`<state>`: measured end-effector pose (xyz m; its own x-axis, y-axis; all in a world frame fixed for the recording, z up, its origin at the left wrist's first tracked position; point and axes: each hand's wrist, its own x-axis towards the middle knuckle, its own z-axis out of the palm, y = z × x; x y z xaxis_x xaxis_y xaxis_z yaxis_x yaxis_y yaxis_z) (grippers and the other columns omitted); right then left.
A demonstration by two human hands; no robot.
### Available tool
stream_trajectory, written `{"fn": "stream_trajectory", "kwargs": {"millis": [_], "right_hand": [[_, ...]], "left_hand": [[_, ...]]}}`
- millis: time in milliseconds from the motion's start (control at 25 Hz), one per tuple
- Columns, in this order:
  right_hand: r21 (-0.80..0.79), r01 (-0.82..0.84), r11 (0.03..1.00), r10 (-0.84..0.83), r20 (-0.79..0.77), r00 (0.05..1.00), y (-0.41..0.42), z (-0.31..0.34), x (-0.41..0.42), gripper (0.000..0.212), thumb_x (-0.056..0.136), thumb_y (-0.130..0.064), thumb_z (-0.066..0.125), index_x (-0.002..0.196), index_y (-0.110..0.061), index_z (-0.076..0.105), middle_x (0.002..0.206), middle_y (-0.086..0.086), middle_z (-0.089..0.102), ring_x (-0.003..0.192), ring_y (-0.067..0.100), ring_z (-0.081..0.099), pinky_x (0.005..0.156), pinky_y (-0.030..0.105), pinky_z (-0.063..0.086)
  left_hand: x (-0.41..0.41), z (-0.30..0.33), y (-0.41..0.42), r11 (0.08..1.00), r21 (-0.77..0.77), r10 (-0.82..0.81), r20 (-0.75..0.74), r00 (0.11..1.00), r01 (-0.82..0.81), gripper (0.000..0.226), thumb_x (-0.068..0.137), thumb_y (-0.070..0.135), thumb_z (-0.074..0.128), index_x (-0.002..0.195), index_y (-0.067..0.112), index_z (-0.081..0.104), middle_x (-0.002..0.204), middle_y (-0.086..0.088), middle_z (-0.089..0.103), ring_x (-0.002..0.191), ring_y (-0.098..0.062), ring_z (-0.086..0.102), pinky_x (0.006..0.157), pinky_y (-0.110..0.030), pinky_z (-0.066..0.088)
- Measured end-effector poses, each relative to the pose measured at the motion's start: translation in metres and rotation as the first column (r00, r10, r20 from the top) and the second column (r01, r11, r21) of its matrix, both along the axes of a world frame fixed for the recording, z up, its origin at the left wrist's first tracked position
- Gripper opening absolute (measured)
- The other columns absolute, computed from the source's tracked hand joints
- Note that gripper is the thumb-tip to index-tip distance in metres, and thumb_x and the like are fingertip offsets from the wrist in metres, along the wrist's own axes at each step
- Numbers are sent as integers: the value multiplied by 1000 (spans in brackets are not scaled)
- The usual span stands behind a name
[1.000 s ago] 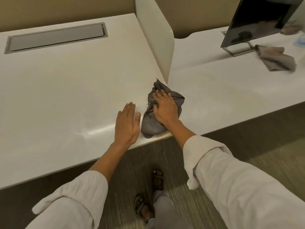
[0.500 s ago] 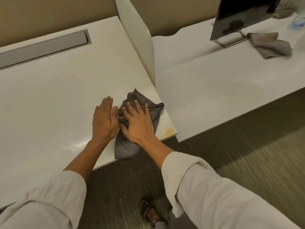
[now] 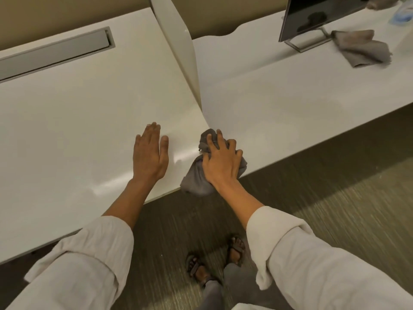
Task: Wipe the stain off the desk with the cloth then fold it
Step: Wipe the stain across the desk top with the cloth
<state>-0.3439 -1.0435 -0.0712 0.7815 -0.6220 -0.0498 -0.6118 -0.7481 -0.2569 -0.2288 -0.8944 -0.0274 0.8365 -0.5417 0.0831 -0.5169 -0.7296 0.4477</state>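
Note:
A bunched grey cloth (image 3: 196, 180) lies at the front corner of the white desk (image 3: 78, 113), partly hanging over the edge. My right hand (image 3: 221, 159) presses down on it with fingers curled into the fabric, right by the foot of the divider panel (image 3: 181, 54). My left hand (image 3: 150, 153) rests flat on the desk a little to the left of the cloth, fingers together, holding nothing. No stain shows on the desk; the spot under the cloth is hidden.
A grey cable tray lid (image 3: 53, 52) sits at the back left. On the neighbouring desk (image 3: 290, 97) stand a monitor (image 3: 319, 14) and another grey cloth (image 3: 362, 48). Below the desk edge are carpet and my sandalled feet (image 3: 214, 258).
My right hand has slid the cloth rightward to the desk's corner and bunched it up. It now covers the yellowish mark seen there half a second ago. A gap has opened between my hands.

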Motion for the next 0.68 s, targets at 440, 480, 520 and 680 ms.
{"fn": "stream_trajectory", "kwargs": {"millis": [440, 480, 520, 680], "right_hand": [[898, 84, 433, -735, 298, 610, -71, 25, -95, 29, 99, -48, 48, 91, -28, 68, 84, -8, 74, 85, 10, 69, 65, 20, 55], [951, 64, 301, -799, 215, 562, -78, 25, -102, 34, 98, -49, 48, 89, -25, 70, 78, -5, 75, 79, 12, 71, 60, 20, 55], [988, 19, 154, -847, 122, 518, -84, 20, -108, 40, 98, -50, 47, 87, -22, 73, 76, -3, 77, 75, 13, 72, 59, 22, 55], [895, -343, -286, -912, -144, 384, -103, -10, -118, 51, 99, -51, 43, 103, -12, 76, 101, 15, 74, 95, 27, 71, 77, 37, 57]], "left_hand": [[-29, 25, -11, 996, -87, -11, 19, 1000, 12, 62, 100, 42, 18, 150, 8, 33, 158, -10, 31, 149, -22, 22, 122, -40, 11], [-32, 25, -16, 996, -88, -22, 14, 1000, 24, 61, 100, 42, 18, 150, 9, 33, 159, -9, 31, 149, -22, 22, 122, -39, 11], [-35, 24, -22, 995, -92, -33, 5, 999, 33, 61, 100, 43, 18, 150, 10, 33, 159, -8, 31, 149, -21, 22, 122, -38, 10], [-37, 17, -53, 989, -145, -1, -67, 998, -8, 62, 99, 49, 17, 147, 16, 39, 157, -4, 35, 147, -20, 27, 122, -36, 13]]}}
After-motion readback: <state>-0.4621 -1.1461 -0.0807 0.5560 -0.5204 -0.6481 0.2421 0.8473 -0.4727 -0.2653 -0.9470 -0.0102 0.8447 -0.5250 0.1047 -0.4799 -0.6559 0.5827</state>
